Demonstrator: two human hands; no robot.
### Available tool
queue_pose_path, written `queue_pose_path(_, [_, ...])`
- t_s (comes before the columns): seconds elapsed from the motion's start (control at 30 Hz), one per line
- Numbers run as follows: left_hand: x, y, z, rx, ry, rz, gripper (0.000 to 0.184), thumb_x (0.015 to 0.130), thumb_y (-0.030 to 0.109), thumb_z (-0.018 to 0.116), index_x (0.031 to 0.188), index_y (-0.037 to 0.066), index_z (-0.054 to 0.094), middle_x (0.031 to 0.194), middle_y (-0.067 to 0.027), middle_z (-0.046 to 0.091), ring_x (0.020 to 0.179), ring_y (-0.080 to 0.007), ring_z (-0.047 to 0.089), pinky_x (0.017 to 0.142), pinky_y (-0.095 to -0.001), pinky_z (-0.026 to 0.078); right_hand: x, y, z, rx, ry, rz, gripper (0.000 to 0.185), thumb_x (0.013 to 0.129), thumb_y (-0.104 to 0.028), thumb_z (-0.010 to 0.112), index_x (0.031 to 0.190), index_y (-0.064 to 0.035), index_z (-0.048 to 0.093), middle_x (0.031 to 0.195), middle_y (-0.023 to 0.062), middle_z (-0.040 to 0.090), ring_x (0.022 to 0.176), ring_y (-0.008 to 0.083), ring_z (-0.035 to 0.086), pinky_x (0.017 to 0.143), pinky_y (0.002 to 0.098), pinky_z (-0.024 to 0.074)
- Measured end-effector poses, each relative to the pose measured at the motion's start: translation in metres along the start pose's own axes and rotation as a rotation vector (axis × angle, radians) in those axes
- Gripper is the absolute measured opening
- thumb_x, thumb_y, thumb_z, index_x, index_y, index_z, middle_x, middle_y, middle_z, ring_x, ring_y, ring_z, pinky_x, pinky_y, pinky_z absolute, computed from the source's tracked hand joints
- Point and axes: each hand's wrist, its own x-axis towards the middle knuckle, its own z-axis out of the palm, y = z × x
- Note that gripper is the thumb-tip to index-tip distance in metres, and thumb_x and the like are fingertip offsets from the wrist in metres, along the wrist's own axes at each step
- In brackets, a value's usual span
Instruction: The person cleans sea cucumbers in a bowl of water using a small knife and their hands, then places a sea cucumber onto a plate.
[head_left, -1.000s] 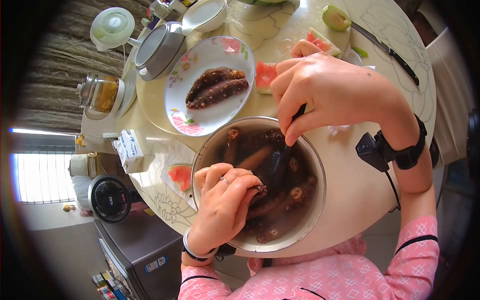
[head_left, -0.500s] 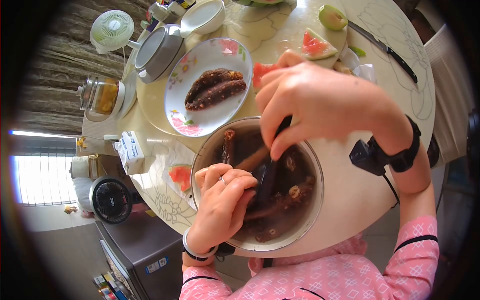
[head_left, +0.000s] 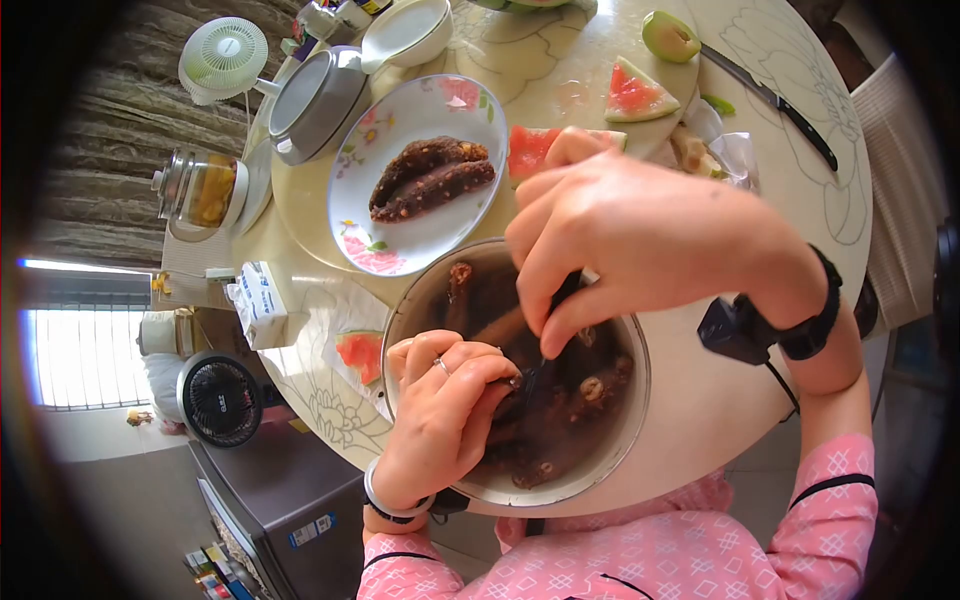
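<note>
A round pot [head_left: 640,400] of murky brown water stands in front of me, with several dark, bumpy sea cucumbers [head_left: 592,388] lying in it. Over its left half, my left hand [head_left: 445,405] is closed, fingertips pinching what looks like a sea cucumber; a small brownish end shows at the fingers, the rest is hidden. My right hand [head_left: 620,225] grips a black tool [head_left: 540,378] from above, its lower part pointing down beside the left fingertips. The tool's kind is hidden by my fingers. Beyond the pot, two sea cucumbers rest on a flowered oval plate [head_left: 362,205].
Watermelon pieces [head_left: 638,92] and a green fruit [head_left: 670,37] lie at the back right, near a black-handled knife [head_left: 780,105]. A tissue pack [head_left: 262,305], a glass teapot [head_left: 205,190], a grey dish [head_left: 318,105] and a white bowl [head_left: 407,30] stand to the left.
My right hand has shifted slightly left and down, and the black tool has moved with it toward my left fingertips. My left hand stays nearly in place.
</note>
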Motion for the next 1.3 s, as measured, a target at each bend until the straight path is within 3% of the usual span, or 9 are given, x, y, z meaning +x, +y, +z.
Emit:
queue_pose_path(0.1, [0.001,-0.001,0.000,-0.007,0.007,-0.004,0.025,0.082,0.002,0.074,0.103,0.013,0.068,0.103,0.0020,0.069,0.102,-0.0243,0.056,0.094,-0.0399,0.034,0.002,0.003,-0.001,0.032,-0.052,0.189,0.017,0.077,-0.035,0.084,0.079,-0.0184,0.080,0.078,-0.0053,0.064,0.092,0.0162,0.061,0.092,0.0366,0.0350])
queue_pose_path(0.27, [0.000,0.001,-0.001,-0.009,0.003,0.016,0.025,0.081,0.001,0.074,0.103,0.013,0.068,0.103,0.0020,0.069,0.102,-0.0244,0.056,0.094,-0.0400,0.034,-0.005,0.011,-0.005,0.089,-0.009,0.049,0.019,0.080,-0.035,0.083,0.080,-0.0165,0.081,0.077,-0.0043,0.065,0.088,0.0163,0.061,0.091,0.0357,0.0336])
queue_pose_path(0.53, [-0.001,0.000,-0.002,-0.049,-0.005,0.007,0.026,0.081,0.001,0.074,0.103,0.013,0.068,0.103,0.0018,0.068,0.103,-0.0249,0.056,0.094,-0.0401,0.034,-0.003,0.009,-0.016,0.042,-0.093,0.183,0.018,0.081,-0.036,0.082,0.081,-0.0174,0.081,0.077,-0.0047,0.065,0.087,0.0156,0.061,0.089,0.0348,0.0339])
queue_pose_path(0.63, [-0.001,-0.001,-0.002,-0.031,-0.012,0.011,0.026,0.081,0.001,0.074,0.103,0.013,0.068,0.104,0.0016,0.068,0.103,-0.0250,0.056,0.093,-0.0403,0.034,0.000,0.003,0.004,0.115,-0.048,0.058,0.017,0.082,-0.035,0.082,0.080,-0.0181,0.081,0.077,-0.0050,0.065,0.087,0.0153,0.061,0.090,0.0357,0.0339])
queue_pose_path(0.77, [-0.002,-0.001,-0.001,-0.030,0.010,0.016,0.026,0.081,0.002,0.074,0.103,0.013,0.068,0.104,0.0016,0.068,0.104,-0.0251,0.056,0.093,-0.0403,0.034,0.002,0.008,-0.002,0.124,-0.064,0.242,0.015,0.081,-0.034,0.082,0.081,-0.0191,0.081,0.078,-0.0050,0.066,0.090,0.0150,0.061,0.092,0.0369,0.0338])
queue_pose_path(0.9, [-0.001,-0.001,-0.003,-0.038,-0.008,0.023,0.026,0.081,0.002,0.074,0.104,0.013,0.067,0.105,0.0014,0.068,0.104,-0.0258,0.056,0.094,-0.0405,0.034,-0.003,0.007,-0.007,0.091,-0.056,0.130,0.016,0.081,-0.034,0.082,0.080,-0.0185,0.081,0.078,-0.0048,0.065,0.091,0.0146,0.061,0.092,0.0360,0.0334])
queue_pose_path(0.93, [-0.001,-0.001,-0.003,-0.032,-0.021,0.027,0.026,0.081,0.002,0.074,0.105,0.012,0.067,0.105,0.0013,0.068,0.104,-0.0260,0.056,0.095,-0.0406,0.034,0.001,0.000,-0.005,0.146,-0.134,0.186,0.016,0.080,-0.034,0.082,0.080,-0.0180,0.081,0.077,-0.0048,0.065,0.091,0.0147,0.062,0.092,0.0361,0.0336])
queue_pose_path(1.3, [-0.003,-0.002,-0.001,-0.043,-0.010,0.024,0.026,0.081,0.002,0.074,0.104,0.013,0.068,0.105,0.0016,0.068,0.104,-0.0255,0.056,0.095,-0.0406,0.034,0.003,-0.003,0.007,0.086,-0.064,0.111,0.019,0.079,-0.036,0.083,0.079,-0.0177,0.081,0.078,-0.0045,0.065,0.090,0.0164,0.061,0.090,0.0357,0.0343])
